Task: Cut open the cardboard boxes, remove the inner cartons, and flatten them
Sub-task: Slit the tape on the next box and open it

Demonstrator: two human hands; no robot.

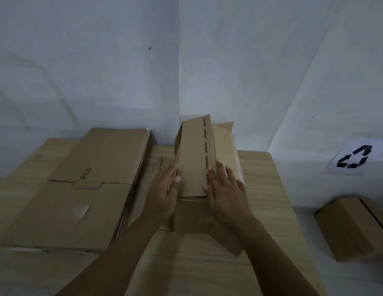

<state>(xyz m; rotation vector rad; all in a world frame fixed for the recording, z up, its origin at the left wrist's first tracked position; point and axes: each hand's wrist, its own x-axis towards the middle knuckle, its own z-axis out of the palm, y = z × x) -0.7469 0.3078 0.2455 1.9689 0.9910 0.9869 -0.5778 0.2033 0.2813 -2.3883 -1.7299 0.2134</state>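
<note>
A brown carton (194,159) printed with a line of "KOPIKA" lettering is held between both hands near the middle of the wooden table (261,201), close to the corner of the white wall (122,71). The left hand (164,189) is laid against the carton's left edge, fingers mostly straight and pointing away from the body, thumb resting on the top panel; no firm curl round the edge can be made out. The right hand (225,189) is pressed flat on the right side of the top panel, fingers spread and straight, fingertips lying just past the printed line. The carton extends away from both palms toward the wall, its far end raised and its flaps splayed beyond the fingertips; its near panel is seen below the wrists, lying on the table between the forearms. Just left of the left hand, and well clear of it, a stack of flattened cardboard (83,189) is seen lying flat, marked "PICO" on its top sheet. Far to the right of the right hand, beyond the table's edge, another cardboard box (353,227) is seen on the floor, blurred, and above it a sheet with a recycling symbol (355,160) is fixed to the wall.
</note>
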